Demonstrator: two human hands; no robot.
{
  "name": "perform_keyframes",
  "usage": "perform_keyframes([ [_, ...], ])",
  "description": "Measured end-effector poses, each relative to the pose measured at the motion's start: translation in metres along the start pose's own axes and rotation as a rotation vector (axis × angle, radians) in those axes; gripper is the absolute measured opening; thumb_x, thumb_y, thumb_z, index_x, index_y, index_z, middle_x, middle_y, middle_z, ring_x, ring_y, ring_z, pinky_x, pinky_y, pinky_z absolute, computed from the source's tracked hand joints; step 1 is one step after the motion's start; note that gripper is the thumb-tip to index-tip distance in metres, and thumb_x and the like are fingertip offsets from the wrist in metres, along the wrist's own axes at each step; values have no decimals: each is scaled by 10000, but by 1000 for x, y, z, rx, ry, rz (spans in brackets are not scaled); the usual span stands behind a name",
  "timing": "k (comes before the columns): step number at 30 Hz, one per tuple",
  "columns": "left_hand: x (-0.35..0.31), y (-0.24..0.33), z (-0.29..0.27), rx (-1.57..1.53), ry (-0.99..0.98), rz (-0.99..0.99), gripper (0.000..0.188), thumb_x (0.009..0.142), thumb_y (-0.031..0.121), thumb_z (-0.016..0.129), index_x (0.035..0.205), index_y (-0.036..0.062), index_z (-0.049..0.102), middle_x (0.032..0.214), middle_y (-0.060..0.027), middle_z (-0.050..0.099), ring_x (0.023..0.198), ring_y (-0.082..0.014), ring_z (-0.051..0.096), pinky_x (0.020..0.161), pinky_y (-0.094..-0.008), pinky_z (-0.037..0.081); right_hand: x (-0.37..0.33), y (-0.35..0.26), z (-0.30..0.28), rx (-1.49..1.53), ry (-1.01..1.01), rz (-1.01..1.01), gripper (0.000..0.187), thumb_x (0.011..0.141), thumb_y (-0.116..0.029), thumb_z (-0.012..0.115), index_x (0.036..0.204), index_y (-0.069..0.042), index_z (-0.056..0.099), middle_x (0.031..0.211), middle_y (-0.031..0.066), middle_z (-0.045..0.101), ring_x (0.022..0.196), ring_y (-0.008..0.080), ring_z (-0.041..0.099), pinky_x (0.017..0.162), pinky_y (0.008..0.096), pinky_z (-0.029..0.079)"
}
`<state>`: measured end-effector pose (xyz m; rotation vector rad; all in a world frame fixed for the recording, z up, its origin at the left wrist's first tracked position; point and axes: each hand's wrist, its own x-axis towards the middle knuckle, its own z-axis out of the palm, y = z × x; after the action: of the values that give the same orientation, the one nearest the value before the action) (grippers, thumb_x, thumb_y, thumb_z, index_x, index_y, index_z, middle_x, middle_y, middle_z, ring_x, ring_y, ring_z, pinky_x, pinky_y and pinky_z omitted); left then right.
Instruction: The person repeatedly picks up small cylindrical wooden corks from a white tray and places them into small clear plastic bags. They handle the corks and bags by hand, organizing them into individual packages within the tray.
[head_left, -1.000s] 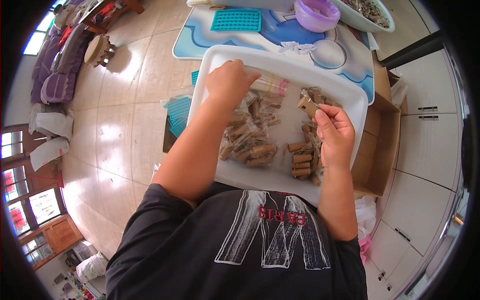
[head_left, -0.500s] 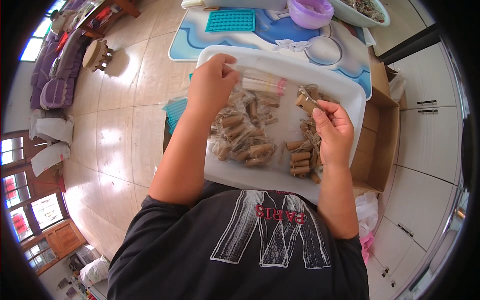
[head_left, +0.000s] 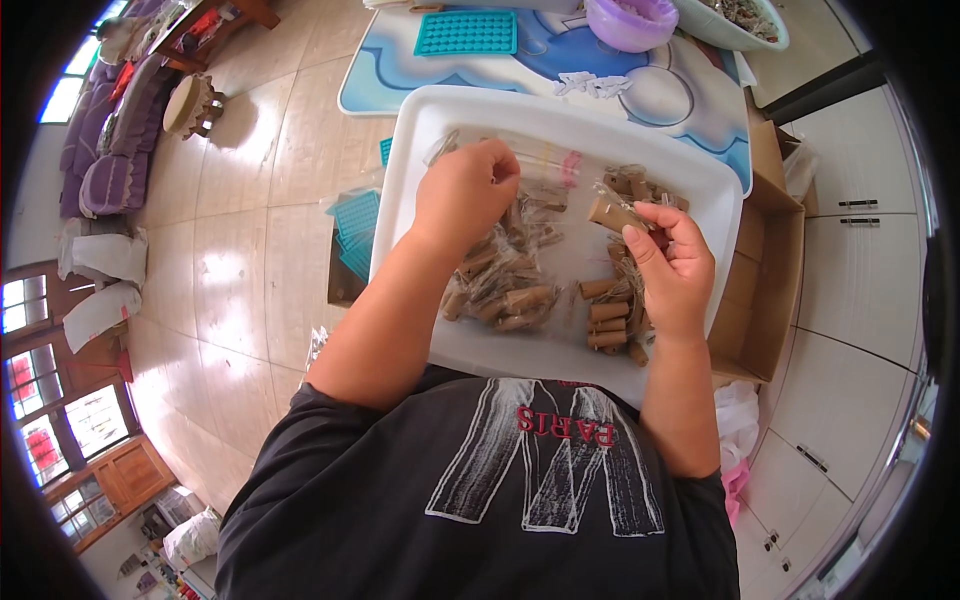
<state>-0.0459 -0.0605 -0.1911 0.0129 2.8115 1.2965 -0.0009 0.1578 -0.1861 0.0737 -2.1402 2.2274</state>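
Note:
Between the thumb and fingers of my right hand is a short brown tube with thin string on it, raised over the right part of a white plastic tub. My left hand is pinched closed above the tub's far left part; anything in its fingertips is too small or hidden to make out. Beneath it and nearer me lies a pile of brown tubes in clear bags. Bare brown tubes with strings are heaped below my right hand. Clear flat bags with a pink band rest at the tub's far side.
Beyond the tub is a blue-and-white patterned table bearing a teal tray, a small white bundle and a purple bowl. An open cardboard box stands at right. Teal trays lie left of the tub.
My left hand has moved right and slightly nearer me, over the tub, still pinched. The right hand keeps the tube in nearly the same place. The view has shifted slightly.

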Motion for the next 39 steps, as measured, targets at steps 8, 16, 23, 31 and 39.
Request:
perform_keyframes([
  [8, 4, -1, -6, -595, -200, -241, 129, 803, 96, 623, 843, -25, 600, 720, -80, 628, 645, -151, 606, 582, -260, 486, 1, 1, 0, -8, -45, 30, 243, 798, -2, 649, 1029, 17, 576, 820, -28, 545, 664, 22, 446, 589, 152, 371],
  [16, 2, 8, -11, -666, -247, -339, 149, 821, 127, 647, 845, -13, 602, 708, -59, 624, 604, -115, 591, 569, -222, 486, 2, 2, -3, -75, -109, 106, 223, 798, -24, 655, 1005, 14, 583, 782, -40, 537, 651, 21, 441, 580, 155, 371],
  [23, 2, 8, -14, -631, -342, -291, 151, 819, 141, 646, 842, -3, 609, 703, -51, 624, 619, -117, 602, 565, -229, 494, 4, 0, -6, -260, -197, 61, 206, 750, -7, 672, 945, -2, 605, 788, -25, 536, 636, 44, 441, 563, 190, 386],
  [31, 1, 7, -11, -704, -370, -290, 193, 802, 98, 659, 927, -21, 572, 721, -63, 625, 629, -123, 605, 564, -230, 498, 6, -5, -3, -504, -103, -153, 232, 716, 27, 659, 936, -23, 605, 839, 32, 557, 624, 103, 461, 560, 218, 400],
  [39, 2, 8, -10, -692, -351, -280, 311, 788, 65, 671, 1034, -46, 516, 741, -89, 632, 644, -120, 609, 548, -228, 491, 4, -6, -4, -549, -223, -160, 224, 713, 51, 649, 918, -23, 599, 850, 43, 564, 655, 116, 482, 569, 227, 408],
])
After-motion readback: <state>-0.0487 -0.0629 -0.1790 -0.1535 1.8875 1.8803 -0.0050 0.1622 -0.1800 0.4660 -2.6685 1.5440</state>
